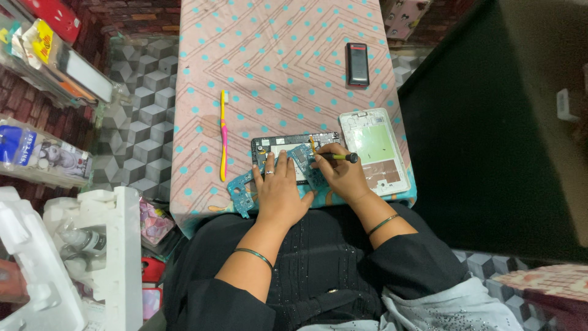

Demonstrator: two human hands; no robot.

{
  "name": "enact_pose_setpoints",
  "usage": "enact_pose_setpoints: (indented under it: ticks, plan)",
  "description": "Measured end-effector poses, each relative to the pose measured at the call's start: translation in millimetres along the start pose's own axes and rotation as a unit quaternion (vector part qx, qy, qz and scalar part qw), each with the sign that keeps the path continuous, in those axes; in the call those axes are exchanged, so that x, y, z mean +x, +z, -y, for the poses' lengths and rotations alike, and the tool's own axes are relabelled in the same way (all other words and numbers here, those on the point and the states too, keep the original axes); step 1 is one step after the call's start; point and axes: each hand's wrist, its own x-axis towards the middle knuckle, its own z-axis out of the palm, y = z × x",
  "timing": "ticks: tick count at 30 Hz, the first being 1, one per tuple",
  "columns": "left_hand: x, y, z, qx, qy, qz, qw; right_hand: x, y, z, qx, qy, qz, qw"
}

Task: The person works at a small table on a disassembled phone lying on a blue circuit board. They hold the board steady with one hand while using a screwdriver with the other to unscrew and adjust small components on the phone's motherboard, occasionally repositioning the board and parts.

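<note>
Tablecloth (282, 55) matt printed cloth; toothbrush (223, 135) glossy plastic; phone (358, 64) glossy black; back cover (373, 147) smooth white plastic

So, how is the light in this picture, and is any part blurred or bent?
Head view: the light is soft and even, with no hard shadow on the dotted tablecloth. The left hand and the right hand with its screwdriver over the opened device look sharp. The wide lens bends the edges, and the white foam at the lower left is stretched and softer.

Her left hand (279, 187) presses flat on the opened tablet (294, 156). Her right hand (340, 175) grips a small screwdriver (335, 157) over it. A white back cover (376, 150) lies just beside.
</note>
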Motion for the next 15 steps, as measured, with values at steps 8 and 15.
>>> enact_pose_setpoints:
  ticks: [8,15]
  plan:
    - [0.8,-0.2,-0.5,0.001,-0.001,0.01,1.0,0.3,-2.2,-3.3,-0.016,-0.008,0.005,1.0]
    - [-0.4,0.4,-0.6,0.002,0.002,0.003,1.0,-1.7,-3.3,-2.1,-0.012,-0.02,0.008,1.0]
